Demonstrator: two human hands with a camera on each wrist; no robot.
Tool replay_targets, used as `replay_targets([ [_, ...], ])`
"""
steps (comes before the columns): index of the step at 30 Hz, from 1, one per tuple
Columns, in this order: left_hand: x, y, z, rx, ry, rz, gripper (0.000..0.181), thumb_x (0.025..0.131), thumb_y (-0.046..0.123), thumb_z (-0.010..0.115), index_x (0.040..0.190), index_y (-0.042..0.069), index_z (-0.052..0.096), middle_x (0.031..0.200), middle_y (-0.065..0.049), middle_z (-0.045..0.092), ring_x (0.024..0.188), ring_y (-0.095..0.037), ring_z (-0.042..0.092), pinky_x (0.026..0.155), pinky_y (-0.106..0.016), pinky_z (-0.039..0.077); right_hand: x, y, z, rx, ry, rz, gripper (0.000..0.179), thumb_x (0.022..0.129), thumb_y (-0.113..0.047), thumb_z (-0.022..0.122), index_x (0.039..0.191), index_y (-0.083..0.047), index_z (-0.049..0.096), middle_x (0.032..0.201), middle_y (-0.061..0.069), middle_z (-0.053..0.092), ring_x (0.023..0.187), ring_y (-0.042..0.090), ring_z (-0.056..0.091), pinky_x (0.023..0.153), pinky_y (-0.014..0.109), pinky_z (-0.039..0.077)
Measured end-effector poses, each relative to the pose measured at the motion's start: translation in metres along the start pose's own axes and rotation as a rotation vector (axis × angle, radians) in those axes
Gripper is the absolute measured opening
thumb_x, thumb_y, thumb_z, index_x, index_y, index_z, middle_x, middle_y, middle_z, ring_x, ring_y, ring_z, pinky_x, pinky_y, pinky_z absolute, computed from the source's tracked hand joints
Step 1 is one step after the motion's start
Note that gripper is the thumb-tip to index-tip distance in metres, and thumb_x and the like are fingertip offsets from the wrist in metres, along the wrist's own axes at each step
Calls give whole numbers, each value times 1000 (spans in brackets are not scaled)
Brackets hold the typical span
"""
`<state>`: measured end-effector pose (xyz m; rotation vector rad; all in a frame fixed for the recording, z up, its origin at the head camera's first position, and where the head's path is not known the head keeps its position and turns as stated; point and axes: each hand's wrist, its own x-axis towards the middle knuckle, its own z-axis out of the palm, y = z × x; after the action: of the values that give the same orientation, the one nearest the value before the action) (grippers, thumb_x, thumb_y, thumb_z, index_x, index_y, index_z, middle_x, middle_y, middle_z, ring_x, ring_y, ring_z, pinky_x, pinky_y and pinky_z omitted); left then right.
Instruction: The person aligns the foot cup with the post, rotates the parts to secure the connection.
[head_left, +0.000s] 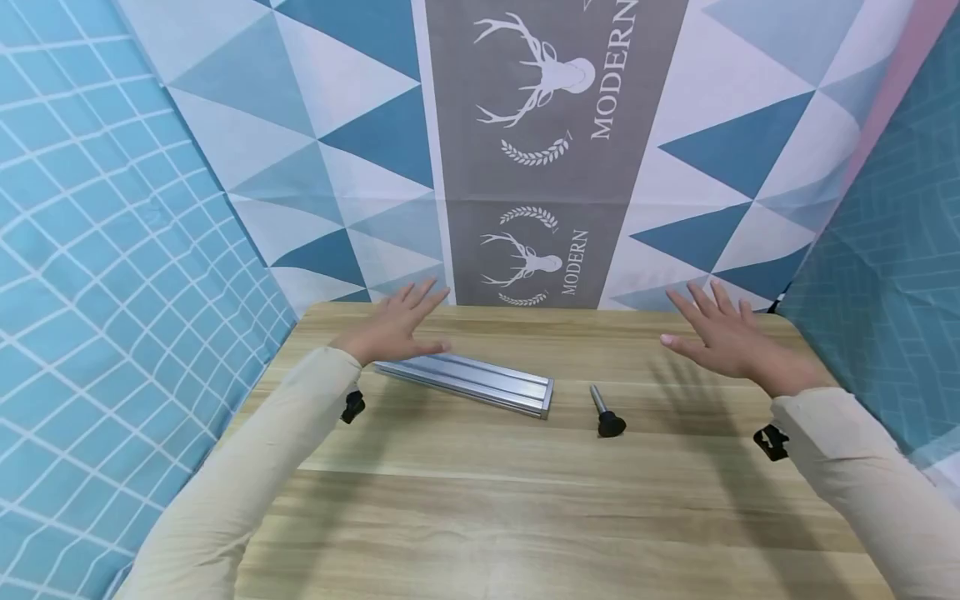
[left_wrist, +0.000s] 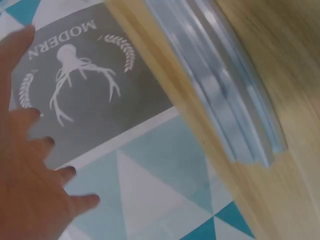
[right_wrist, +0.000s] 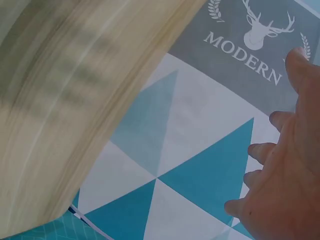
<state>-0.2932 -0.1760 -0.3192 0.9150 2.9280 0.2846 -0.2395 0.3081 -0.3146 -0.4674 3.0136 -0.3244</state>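
An aluminium profile bar (head_left: 480, 383) with lengthwise grooves lies on the wooden table, slanting down to the right; the left wrist view shows its grooved length (left_wrist: 215, 85). My left hand (head_left: 401, 323) hovers above the bar's left end with fingers spread, hiding part of it, and holds nothing. To the right of the bar lies a bolt with a black knob head (head_left: 611, 424), its metal shank pointing away from me. My right hand (head_left: 723, 337) is held in the air right of the bolt, fingers spread and holding nothing.
The light wood table (head_left: 480, 517) reaches back to a patterned cloth (head_left: 540, 175) hung behind it. Blue checked cloth (head_left: 112, 275) hangs along the left side, and teal cloth (head_left: 885, 250) along the right. Both arms cast shadows on the tabletop.
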Motion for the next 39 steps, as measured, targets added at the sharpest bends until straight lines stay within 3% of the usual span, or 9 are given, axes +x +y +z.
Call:
replay_targets([
  [8, 19, 9, 32, -39, -4, 171, 102, 76, 45, 79, 155, 18, 20, 161, -8, 7, 145, -37, 9, 111, -58, 18, -4, -1, 8, 4, 15, -28, 83, 97, -53, 47, 156, -17, 1, 158, 24, -8, 140, 45, -20, 101, 71, -9],
  [14, 31, 9, 62, -58, -35, 243, 102, 72, 36, 84, 151, 8, 27, 158, -16, 18, 142, -40, 22, 111, -56, 20, -5, -3, 21, 29, 50, -83, 81, 97, -49, 50, 156, -16, 6, 158, 24, -3, 141, 44, -16, 104, 70, -4],
  [18, 38, 10, 78, -107, -96, 201, 97, 71, 28, 85, 149, 4, 32, 154, -20, 26, 139, -40, 27, 110, -54, 23, -7, -4, 28, 51, 60, -94, 81, 96, -50, 51, 156, -18, 7, 159, 22, -2, 142, 43, -14, 105, 69, -4],
  [25, 47, 11, 96, -136, -178, 103, 91, 71, 22, 85, 148, 10, 37, 145, -13, 45, 131, -34, 42, 107, -50, 32, -13, -6, 36, 69, 66, -101, 80, 95, -50, 51, 156, -19, 9, 159, 22, 1, 143, 44, -11, 104, 69, -4],
  [33, 54, 16, 104, -98, -204, 42, 78, 72, 22, 85, 141, 15, 49, 138, -8, 53, 126, -28, 48, 106, -46, 34, -17, -6, 45, 143, 72, -126, 78, 94, -45, 57, 155, -18, 16, 158, 21, 10, 143, 45, -1, 102, 72, 7],
  [39, 58, 17, 102, -100, -201, 33, 76, 72, 22, 85, 139, 16, 51, 136, -8, 54, 124, -28, 50, 105, -45, 36, -16, -7, 45, 186, 106, -122, 79, 93, -39, 61, 155, -14, 19, 157, 22, 16, 142, 46, 11, 103, 69, 16],
])
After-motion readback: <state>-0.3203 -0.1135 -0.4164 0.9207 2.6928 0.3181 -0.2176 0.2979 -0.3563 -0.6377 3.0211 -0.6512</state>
